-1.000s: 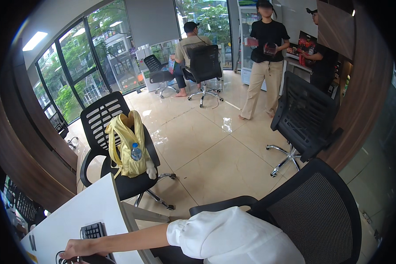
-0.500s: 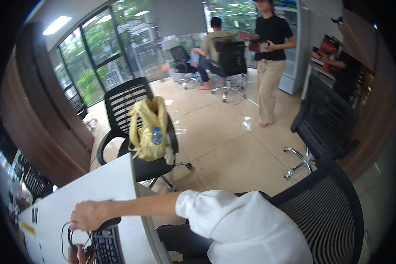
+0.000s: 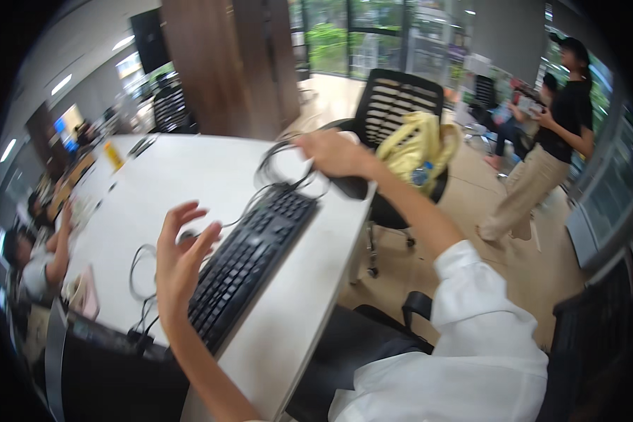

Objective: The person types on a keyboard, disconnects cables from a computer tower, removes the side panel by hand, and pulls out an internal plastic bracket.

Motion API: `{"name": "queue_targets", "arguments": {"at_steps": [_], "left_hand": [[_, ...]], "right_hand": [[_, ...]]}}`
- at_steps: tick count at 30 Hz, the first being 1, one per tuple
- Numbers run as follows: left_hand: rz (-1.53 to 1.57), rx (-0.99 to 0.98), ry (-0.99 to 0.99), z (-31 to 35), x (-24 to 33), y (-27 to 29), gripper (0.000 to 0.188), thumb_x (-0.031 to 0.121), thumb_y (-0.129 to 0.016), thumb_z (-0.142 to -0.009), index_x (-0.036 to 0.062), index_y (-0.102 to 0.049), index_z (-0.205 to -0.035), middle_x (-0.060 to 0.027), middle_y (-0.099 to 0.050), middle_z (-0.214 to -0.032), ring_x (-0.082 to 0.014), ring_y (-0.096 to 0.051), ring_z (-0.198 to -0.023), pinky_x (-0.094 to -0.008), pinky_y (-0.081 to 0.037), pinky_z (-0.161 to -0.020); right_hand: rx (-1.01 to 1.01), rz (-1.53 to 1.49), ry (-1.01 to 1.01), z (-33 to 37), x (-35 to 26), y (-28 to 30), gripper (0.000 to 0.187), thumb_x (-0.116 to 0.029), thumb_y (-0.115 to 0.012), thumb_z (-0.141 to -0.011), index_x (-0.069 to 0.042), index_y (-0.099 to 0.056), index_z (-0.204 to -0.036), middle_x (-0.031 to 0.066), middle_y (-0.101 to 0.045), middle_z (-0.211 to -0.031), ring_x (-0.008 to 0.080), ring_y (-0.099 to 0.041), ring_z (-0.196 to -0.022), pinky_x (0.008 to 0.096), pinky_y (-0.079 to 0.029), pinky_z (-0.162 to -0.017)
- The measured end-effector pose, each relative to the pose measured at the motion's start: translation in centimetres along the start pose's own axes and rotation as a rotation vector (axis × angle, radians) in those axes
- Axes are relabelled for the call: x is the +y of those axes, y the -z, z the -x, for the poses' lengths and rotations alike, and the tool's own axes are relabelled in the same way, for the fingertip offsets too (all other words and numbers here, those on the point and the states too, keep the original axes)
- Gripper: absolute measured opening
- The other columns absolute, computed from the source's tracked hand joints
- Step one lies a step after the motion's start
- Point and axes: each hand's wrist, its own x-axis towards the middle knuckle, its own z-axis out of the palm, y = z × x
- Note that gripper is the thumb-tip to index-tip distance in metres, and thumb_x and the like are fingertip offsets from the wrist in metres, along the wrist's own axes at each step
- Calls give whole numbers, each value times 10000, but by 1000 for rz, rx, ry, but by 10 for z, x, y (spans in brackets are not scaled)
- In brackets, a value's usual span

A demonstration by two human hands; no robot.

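My right hand is closed on a loose coil of thin black cable above the far end of the desk. Below that hand lies a black keyboard, set slantwise along the white desk. Over the keyboard's left side hovers my left hand, its fingers spread and holding nothing. A small dark object shows partly behind its fingers. Under my right wrist a dark rounded item sits at the desk edge; its kind is unclear.
A black monitor stands near left, with another cable loop beside it. Beyond the desk, a black chair bears a yellow backpack. One person stands at right; others sit at far left.
My view has swung left, bringing the whole keyboard, monitor and people into sight. My left hand has come apart from the cable and opened; my right hand still grips the coil.
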Motion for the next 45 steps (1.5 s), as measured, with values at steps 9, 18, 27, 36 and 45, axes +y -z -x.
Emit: {"name": "queue_targets", "arguments": {"at_steps": [9,18,27,36,45], "left_hand": [[-241,268,-53,14,17,32,506,327,-764,-941,-16,-646,-1293,-170,-691,-1309,-292,-761,-981,-355,-560,-773],[-323,283,-27,23,28,32,425,244,-764,-938,-21,-667,-1257,-173,-702,-1286,-291,-752,-994,-362,-575,-763],[-347,173,-32,26,29,33,396,222,-750,-954,-20,-664,-1256,-172,-652,-1318,-262,-747,-1006,-391,-593,-827],[-439,-106,-63,37,30,40,483,273,-774,-944,-14,-634,-1306,-195,-663,-1287,-293,-724,-1045,-410,-567,-895],[-586,-191,261,57,28,62,566,324,-733,-966,-38,-595,-1379,-237,-702,-1239,-323,-724,-1051,-407,-568,-902]], "right_hand": [[-124,88,-397,-49,120,-65,536,-416,-456,-1071,5,-729,-883,251,-736,-952,395,-711,-976,469,-516,-900],[-343,145,-489,-54,172,-112,605,-435,-542,-1043,120,-656,-1255,355,-645,-1297,503,-630,-1217,512,-492,-1056],[-174,192,-656,-50,156,-134,539,-442,-647,-900,-41,-703,-1256,255,-690,-1286,416,-659,-1220,513,-525,-1021],[-265,64,-434,-60,170,-121,922,-593,-791,-791,22,-573,-1442,264,-634,-1398,381,-620,-1294,433,-507,-1069],[88,311,-229,-58,56,-55,581,-286,-797,-836,-139,-635,-1374,186,-612,-1362,377,-601,-1262,464,-504,-1052]]}}
